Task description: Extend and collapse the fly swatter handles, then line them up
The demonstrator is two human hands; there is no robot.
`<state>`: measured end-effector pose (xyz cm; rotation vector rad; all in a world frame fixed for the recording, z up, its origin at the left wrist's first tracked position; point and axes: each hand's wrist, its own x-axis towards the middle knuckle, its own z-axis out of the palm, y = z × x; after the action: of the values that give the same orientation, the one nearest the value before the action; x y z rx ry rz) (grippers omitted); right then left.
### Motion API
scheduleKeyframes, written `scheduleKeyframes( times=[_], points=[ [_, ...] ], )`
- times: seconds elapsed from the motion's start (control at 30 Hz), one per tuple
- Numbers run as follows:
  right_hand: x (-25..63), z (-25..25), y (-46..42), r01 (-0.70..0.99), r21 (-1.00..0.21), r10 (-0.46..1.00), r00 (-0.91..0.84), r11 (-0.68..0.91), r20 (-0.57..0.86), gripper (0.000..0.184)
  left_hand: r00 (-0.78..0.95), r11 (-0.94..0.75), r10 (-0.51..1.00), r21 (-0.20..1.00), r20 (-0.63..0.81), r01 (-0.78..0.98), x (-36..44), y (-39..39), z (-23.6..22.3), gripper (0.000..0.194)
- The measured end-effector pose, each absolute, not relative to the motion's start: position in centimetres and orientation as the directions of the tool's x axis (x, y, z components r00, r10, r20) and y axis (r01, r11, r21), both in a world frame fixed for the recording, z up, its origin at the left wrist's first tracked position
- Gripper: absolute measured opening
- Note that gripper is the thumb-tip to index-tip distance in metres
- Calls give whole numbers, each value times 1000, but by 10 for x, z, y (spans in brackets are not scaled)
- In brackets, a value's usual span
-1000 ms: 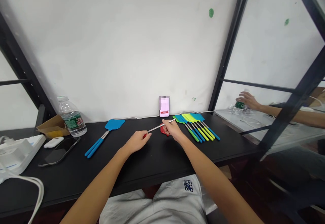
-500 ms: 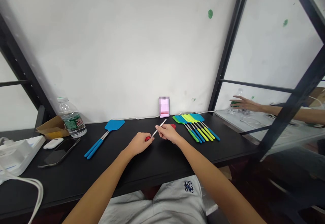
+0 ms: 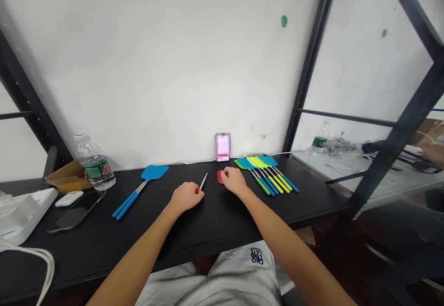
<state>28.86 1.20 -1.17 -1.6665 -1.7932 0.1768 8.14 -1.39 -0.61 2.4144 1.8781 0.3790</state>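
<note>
My left hand point(image 3: 188, 196) is closed round a red handle point(image 3: 197, 190), from which a thin metal rod point(image 3: 204, 182) slants up to the right. To its right, my right hand point(image 3: 234, 180) grips a red ridged swatter head point(image 3: 220, 177), its fingers covering the right part. A gap of black tabletop shows between the rod's tip and the red head. Right of that hand lie several fly swatters point(image 3: 267, 174) side by side, with green, blue and yellow heads. On the left, two blue-handled swatters point(image 3: 126, 205) rest together, their blue heads point(image 3: 154, 172) overlapping.
A phone point(image 3: 222, 147) leans upright against the wall. At the left of the black table point(image 3: 208, 232) are a water bottle point(image 3: 97, 167), a cardboard box point(image 3: 67, 176), a white case point(image 3: 69, 198), another phone point(image 3: 77, 211) and a white power strip point(image 3: 34, 215). Black posts frame both sides.
My right hand has left the metal rod and now grips the red head. My left hand has shifted slightly left with the handle and rod. Another person's hand has withdrawn at the right.
</note>
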Motion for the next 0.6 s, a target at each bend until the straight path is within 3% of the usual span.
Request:
scheduleKeyframes(
  times=[0.17, 0.27, 0.4, 0.6],
  points=[
    [301, -13, 16, 901, -431, 922, 210, -53, 326, 21, 240, -260, 960, 146, 141, 954, 83, -12, -8, 31],
    [307, -14, 19, 900, -407, 924, 276, -153, 265, 29, 258, -276, 955, 123, 147, 953, 83, -13, -8, 31],
    [308, -14, 20, 910, -374, 946, 262, -177, 192, 40, 253, -271, 956, 119, 148, 955, 84, -13, -8, 31],
    [306, -13, 18, 921, -353, 953, 241, -165, 184, 38, 253, -270, 957, 123, 140, 955, 84, -13, -7, 32]
  ],
)
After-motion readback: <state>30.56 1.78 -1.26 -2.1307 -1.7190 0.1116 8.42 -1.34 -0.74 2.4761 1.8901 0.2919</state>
